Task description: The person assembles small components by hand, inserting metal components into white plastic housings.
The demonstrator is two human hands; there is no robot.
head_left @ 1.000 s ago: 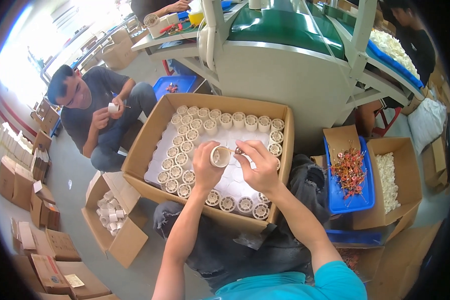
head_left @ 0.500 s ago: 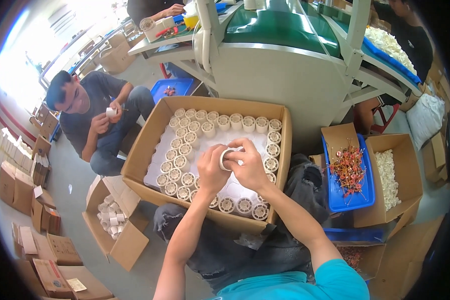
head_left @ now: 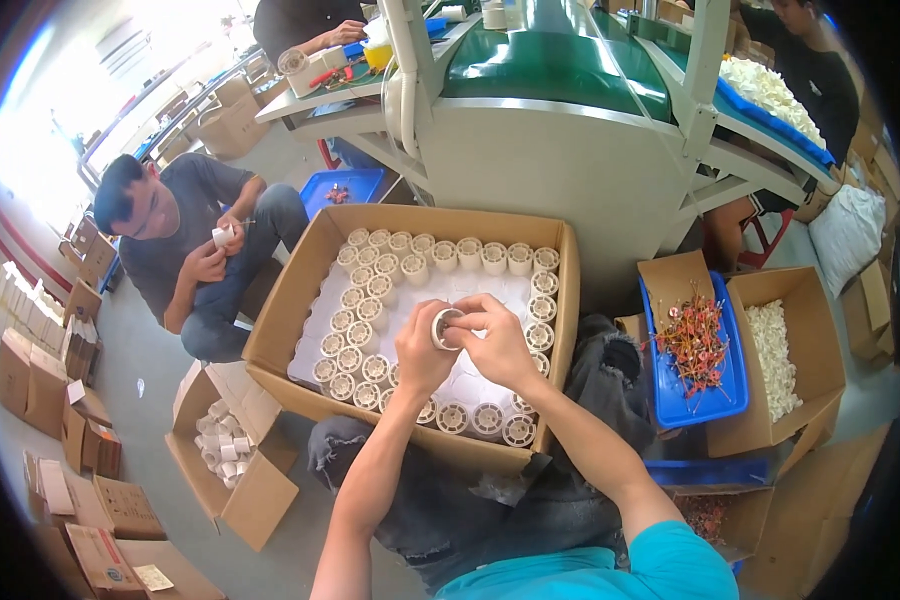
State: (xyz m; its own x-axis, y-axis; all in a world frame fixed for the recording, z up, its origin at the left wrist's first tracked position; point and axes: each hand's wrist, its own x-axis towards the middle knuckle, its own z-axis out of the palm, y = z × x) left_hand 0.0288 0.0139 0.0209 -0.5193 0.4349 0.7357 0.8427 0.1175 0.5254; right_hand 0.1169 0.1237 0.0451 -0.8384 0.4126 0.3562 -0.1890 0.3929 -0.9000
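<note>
Over the large cardboard box my left hand is closed round a white plastic cylinder, its open end tilted toward my right hand. The fingers of my right hand are bent together and reach into that open end. Whatever they pinch there is hidden. Below my hands, rows of similar white cylinders with slotted round tops stand upright along the box's sides, on a pale sheet.
At right stand a blue tray of red parts with wires and a carton of small white pieces. A carton of loose white cylinders lies left. A co-worker squats far left. A conveyor machine stands behind the box.
The cylinder has tilted so its open end shows more, and my right fingers have moved into it. Both hands are slightly lower. The view has shifted slightly.
</note>
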